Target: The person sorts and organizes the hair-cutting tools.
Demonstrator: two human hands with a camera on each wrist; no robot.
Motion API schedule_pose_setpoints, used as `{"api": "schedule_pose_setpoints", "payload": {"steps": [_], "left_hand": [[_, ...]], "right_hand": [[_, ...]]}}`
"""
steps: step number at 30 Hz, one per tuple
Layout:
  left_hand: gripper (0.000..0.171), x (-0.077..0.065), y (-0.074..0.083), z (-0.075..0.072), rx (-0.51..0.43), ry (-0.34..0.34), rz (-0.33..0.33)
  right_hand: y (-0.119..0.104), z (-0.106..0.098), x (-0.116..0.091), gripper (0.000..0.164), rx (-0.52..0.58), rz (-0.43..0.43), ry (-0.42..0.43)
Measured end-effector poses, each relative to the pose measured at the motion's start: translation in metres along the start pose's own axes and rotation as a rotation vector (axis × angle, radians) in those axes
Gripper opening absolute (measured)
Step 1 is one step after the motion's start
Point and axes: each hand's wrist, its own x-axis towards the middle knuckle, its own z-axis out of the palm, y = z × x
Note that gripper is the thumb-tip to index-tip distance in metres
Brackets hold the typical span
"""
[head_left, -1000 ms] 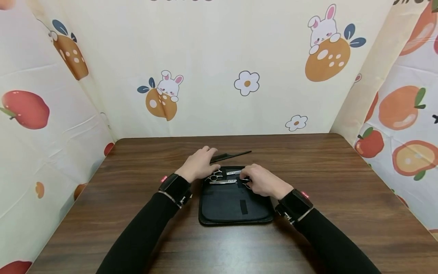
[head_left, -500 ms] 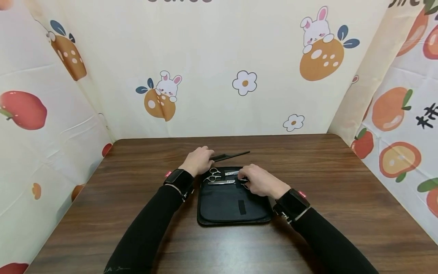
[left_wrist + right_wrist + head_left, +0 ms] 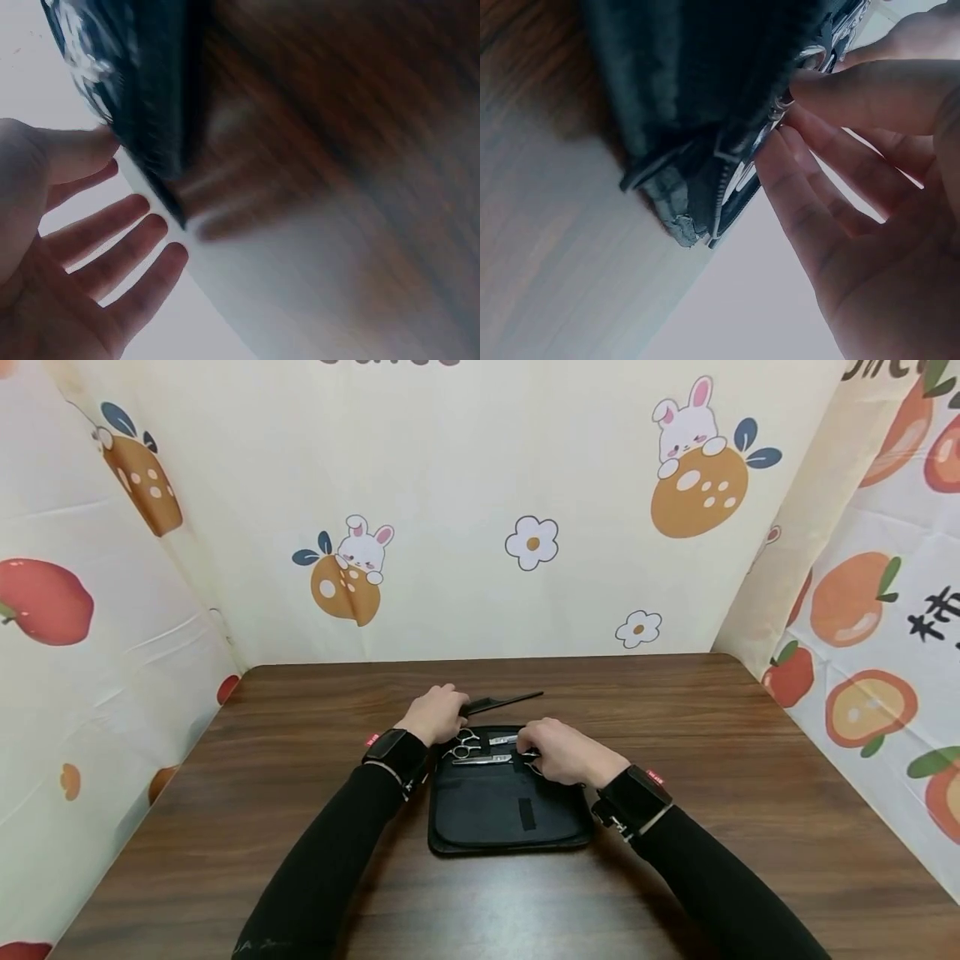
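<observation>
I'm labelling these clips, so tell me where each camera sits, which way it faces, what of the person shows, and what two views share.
Head: worn on the head, facing forward and down at the table and black case; shows the left hand, right hand and dark sleeves.
Left wrist: worn on that wrist, looking past the left hand's spread fingers toward the case's edge and table.
Right wrist: worn on that wrist, looking past the right hand toward the case's zipper.
Head and right wrist views share the case, table and right hand.

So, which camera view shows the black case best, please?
The head view: it shows the black case from above, nearly whole, though the right hand covers some. Both wrist views show only close, partial edges.
</observation>
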Motion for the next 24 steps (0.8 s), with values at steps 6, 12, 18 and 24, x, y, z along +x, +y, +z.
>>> {"api": "schedule_pose_setpoints", "payload": {"steps": [6, 12, 18, 24], "left_hand": [[0.015, 0.0038, -0.0053, 0.0034, 0.063, -0.001, 0.037], [0.013, 0.0037, 0.0012, 0.0018, 0.186, -0.011, 0.066], [0.016, 0.0057, 0.0044, 0.0026, 0.223, 0.016, 0.033], [0.022, 0.0055, 0.0041, 0.0033, 0.15, 0.031, -0.009]], "right_hand": [[0.0016, 0.0011, 0.0023, 0.027, 0.003, 0.015, -0.003], [0.0039, 0.0012, 0.004, 0.026, 0.007, -0.005, 0.007], [0.0046, 0.0012, 0.0035, 0.025, 0.006, -0.029, 0.016], [0.0067, 0.0004, 0.0019, 0.027, 0.011, -0.036, 0.018]]}}
